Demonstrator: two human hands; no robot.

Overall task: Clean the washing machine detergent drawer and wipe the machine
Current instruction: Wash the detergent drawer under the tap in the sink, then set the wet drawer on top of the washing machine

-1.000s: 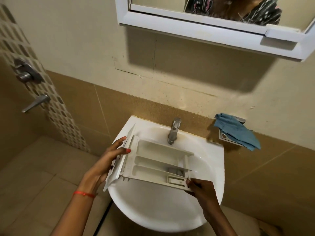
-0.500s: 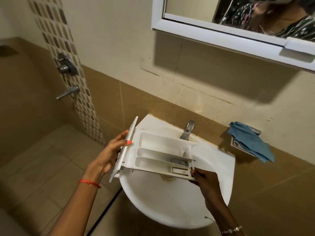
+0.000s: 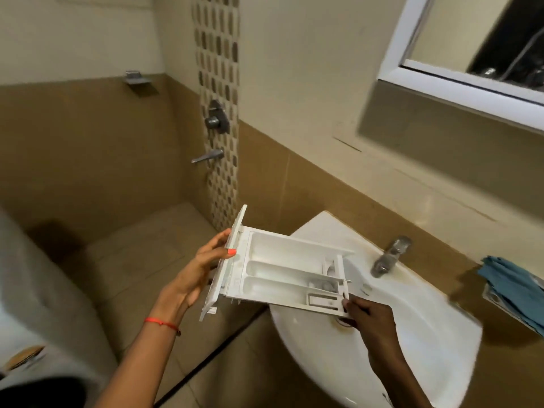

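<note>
holding the detergent drawer level in the air, partly over the left rim of the sink, the person seems to be at the rinsing step, with no water running from the tap. the left hand clasps the front panel, thumb on top. the right hand pinches the rear corner; next, likely lowering it under the tap.
</note>
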